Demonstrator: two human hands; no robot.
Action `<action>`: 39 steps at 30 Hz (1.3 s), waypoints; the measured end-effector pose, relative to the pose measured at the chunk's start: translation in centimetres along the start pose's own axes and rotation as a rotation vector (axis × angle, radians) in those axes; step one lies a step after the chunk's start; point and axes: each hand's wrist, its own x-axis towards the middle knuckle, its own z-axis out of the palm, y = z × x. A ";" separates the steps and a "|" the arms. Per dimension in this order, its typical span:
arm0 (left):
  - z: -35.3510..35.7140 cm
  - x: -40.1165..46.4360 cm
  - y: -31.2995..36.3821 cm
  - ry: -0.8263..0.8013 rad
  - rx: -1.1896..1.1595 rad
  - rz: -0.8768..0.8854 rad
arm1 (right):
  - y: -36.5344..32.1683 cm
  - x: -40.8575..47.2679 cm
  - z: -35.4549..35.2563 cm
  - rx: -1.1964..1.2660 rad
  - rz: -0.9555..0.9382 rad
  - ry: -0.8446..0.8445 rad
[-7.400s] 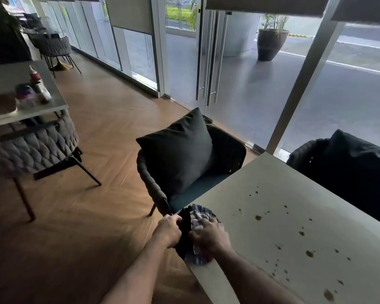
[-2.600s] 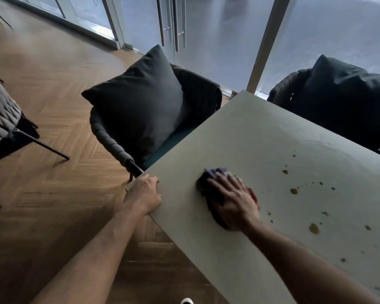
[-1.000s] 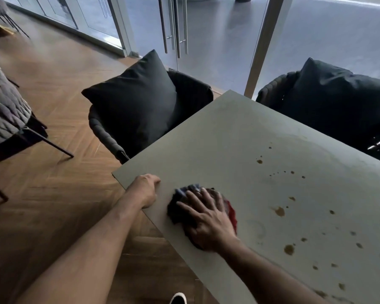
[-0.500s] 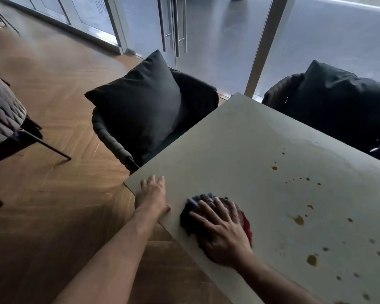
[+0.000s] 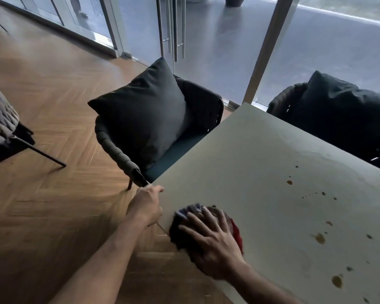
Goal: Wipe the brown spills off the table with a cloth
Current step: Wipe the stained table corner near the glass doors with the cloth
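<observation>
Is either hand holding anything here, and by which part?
Right hand presses the cloth flat from above with spread fingers, no grip. Left hand grips the table at its near corner edge.

One head-worn view looks steeply down and forward over the table (image 5: 261,163) corner, close above it.

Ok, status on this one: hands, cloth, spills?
Right hand flat on cloth, near table edge. Left hand grips table corner. Brown spills remain to the right, path clear.
</observation>
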 end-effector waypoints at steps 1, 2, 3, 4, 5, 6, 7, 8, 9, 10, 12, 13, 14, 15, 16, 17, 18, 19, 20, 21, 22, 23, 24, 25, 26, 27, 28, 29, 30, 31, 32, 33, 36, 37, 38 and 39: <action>-0.2 0.1 -0.2 0.020 0.005 -0.001 | 1.5 -1.5 -0.2 0.010 0.039 -0.004; -0.3 0.2 -0.3 0.026 0.010 0.001 | 3.2 -2.0 -0.4 0.002 0.125 0.002; -0.1 0.2 -0.2 0.028 0.012 0.000 | 4.7 -1.8 -0.9 -0.011 0.229 0.003; 0.1 0.3 -0.1 0.041 0.014 -0.003 | 5.6 -0.6 -1.4 -0.017 0.335 -0.003; 0.4 0.3 0.0 0.069 0.015 -0.012 | 5.9 1.2 -1.8 -0.009 0.419 -0.002; 0.6 0.5 0.1 0.113 0.015 -0.023 | 5.7 3.4 -1.8 -0.002 0.470 0.017; 0.7 0.6 0.1 0.158 0.014 -0.037 | 5.0 5.7 -1.6 0.007 0.487 0.024; 0.7 0.7 0.1 0.199 0.005 -0.055 | 3.8 7.7 -1.4 0.025 0.470 0.012; 0.9 0.8 0.2 0.226 -0.009 -0.076 | 2.5 9.0 -1.1 0.041 0.425 -0.007; 0.9 0.9 0.3 0.243 -0.027 -0.099 | 1.1 9.7 -0.8 0.041 0.341 -0.020; 1.0 1.2 0.9 0.244 -0.034 -0.117 | -0.8 8.4 -0.2 0.040 0.118 -0.012; 1.0 1.3 1.1 0.227 -0.025 -0.116 | -1.2 6.8 -0.1 0.047 0.005 0.002; 1.1 1.6 1.6 0.199 -0.006 -0.102 | -0.6 4.8 -0.1 0.069 -0.072 0.010; 1.2 1.7 2.0 0.167 0.016 -0.078 | 0.6 2.7 -0.1 0.095 -0.100 0.013; 1.4 2.0 2.6 0.141 0.033 -0.042 | 2.5 1.0 -0.5 0.114 -0.084 0.025; 1.5 2.3 3.4 0.120 0.047 -0.002 | 4.9 -0.2 -1.0 0.123 -0.021 0.044; 1.7 2.6 4.1 0.104 0.056 0.028 | 7.1 -0.5 -1.5 0.131 0.062 0.056; 1.8 2.9 4.8 0.091 0.055 0.045 | 8.9 0.0 -2.2 0.124 0.151 0.066; 2.0 3.1 5.6 0.077 0.050 0.056 | 10.2 1.0 -2.8 0.120 0.224 0.065; 2.3 3.4 6.4 0.068 0.046 0.060 | 10.8 2.4 -3.1 0.131 0.282 0.073; 2.5 3.6 7.0 0.070 0.044 0.059 | 10.6 4.1 -3.0 0.144 0.322 0.087; 2.7 3.8 7.7 0.079 0.047 0.054 | 10.0 5.7 -2.9 0.160 0.348 0.092; 2.9 4.0 8.0 0.095 0.048 0.048 | 9.2 6.7 -2.6 0.167 0.334 0.096; 3.0 4.1 8.3 0.115 0.045 0.042 | 8.4 7.1 -2.4 0.158 0.270 0.097; 3.2 4.3 8.7 0.129 0.034 0.041 | 7.8 6.9 -2.1 0.149 0.178 0.095; 3.3 4.5 9.0 0.141 0.020 0.049 | 7.3 6.1 -1.9 0.151 0.085 0.100; 3.3 4.8 9.4 0.148 0.007 0.063 | 7.2 5.2 -1.8 0.183 0.014 0.112; 3.4 5.0 9.8 0.148 0.004 0.078 | 7.3 4.5 -2.0 0.246 -0.023 0.115; 3.4 5.4 10.5 0.143 0.004 0.100 | 7.9 4.0 -2.6 0.309 -0.035 0.140; 3.4 5.7 11.2 0.132 0.000 0.120 | 8.5 3.9 -3.4 0.357 -0.035 0.188; 3.4 6.0 12.1 0.123 -0.012 0.140 | 9.5 4.0 -4.4 0.388 -0.024 0.271; 3.6 6.4 13.2 0.116 -0.029 0.157 | 11.0 4.1 -5.6 0.404 0.002 0.390; 4.3 7.4 16.5 0.086 -0.050 0.197 | 17.2 3.6 -9.7 0.389 0.176 0.678; 4.6 7.6 17.6 0.066 -0.049 0.218 | 19.5 3.0 -11.0 0.363 0.264 0.686; 5.2 8.1 19.2 0.049 -0.053 0.246 | 22.6 2.1 -12.4 0.344 0.359 0.664; 5.4 8.2 20.1 0.031 -0.051 0.258 | 24.9 1.4 -13.1 0.333 0.430 0.634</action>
